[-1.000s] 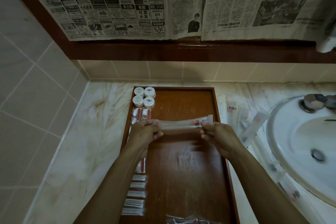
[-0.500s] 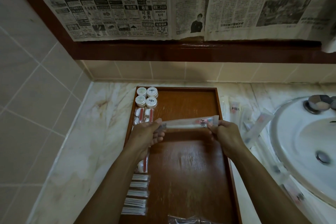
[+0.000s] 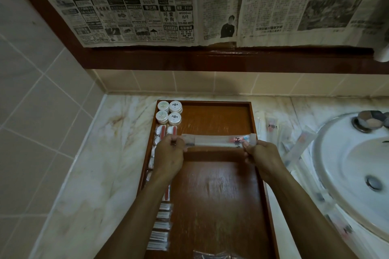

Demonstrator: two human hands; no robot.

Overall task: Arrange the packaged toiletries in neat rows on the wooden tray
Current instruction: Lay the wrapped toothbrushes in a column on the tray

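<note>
Both hands pinch one long clear packet (image 3: 219,141) by its ends, left hand (image 3: 171,156) and right hand (image 3: 261,159), holding it crosswise over the wooden tray (image 3: 221,195), nearer the far end's round tubs (image 3: 169,112).

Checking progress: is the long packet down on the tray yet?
Not yet: both hands, left hand and right hand, hold the long packet level above the tray.

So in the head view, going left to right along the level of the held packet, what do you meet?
Tiled wall → marble counter → left hand → clear toothbrush packet → right hand → loose packets → white sink.
</note>
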